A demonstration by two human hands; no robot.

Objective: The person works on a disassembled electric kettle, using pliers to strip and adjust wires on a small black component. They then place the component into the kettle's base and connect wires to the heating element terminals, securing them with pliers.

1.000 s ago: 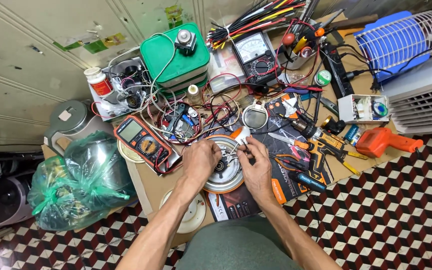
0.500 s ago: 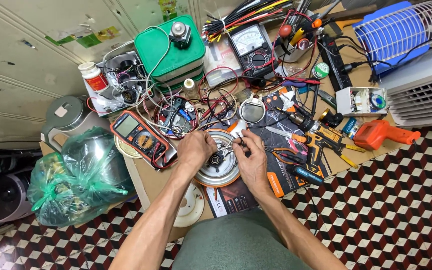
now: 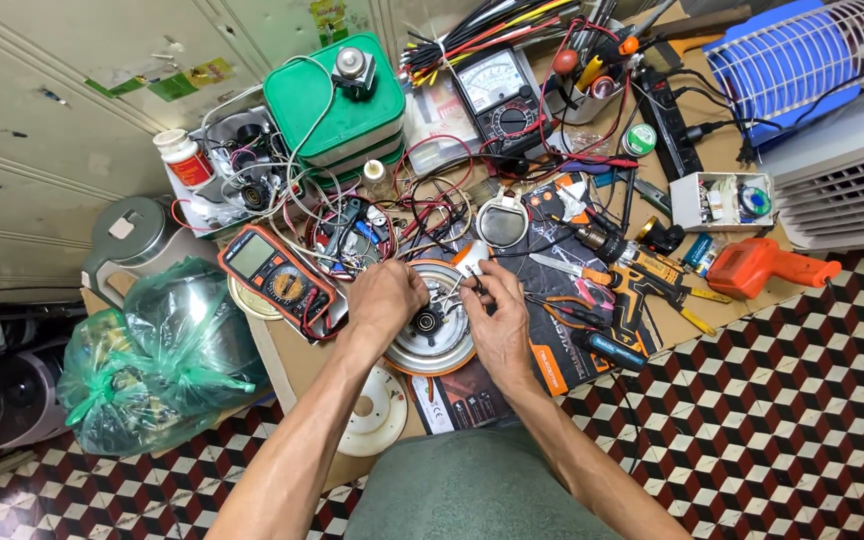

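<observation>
Seen from the head camera: both bare hands over a round metal disc with an orange rim (image 3: 434,340), lying flat on the cluttered surface (image 3: 292,360) just in front of the body. Left hand (image 3: 384,297) curled over the disc's left edge, fingers folded down against it; whether that grip truly clamped the rim could not be told. Right hand (image 3: 497,315) on the disc's right side, thumb and forefinger pressed together, pinching a small part by the white wires at the disc's upper edge; the part itself too small to make out. Dark round hub (image 3: 425,322) showing between the two hands.

Just left of the left hand, an orange-edged multimeter (image 3: 274,275) lying tilted. Behind it, a tangle of red and white wires (image 3: 382,215), then a green lidded box (image 3: 335,100) with a small motor on top. Near the back, a black analogue meter (image 3: 497,92). To the right of the right hand, screwdrivers and pliers (image 3: 592,290) on a dark sheet, and further right an orange power tool (image 3: 767,265). On the floor to the left, a green plastic bag (image 3: 152,360). Near the left forearm, a white disc (image 3: 377,410).
</observation>
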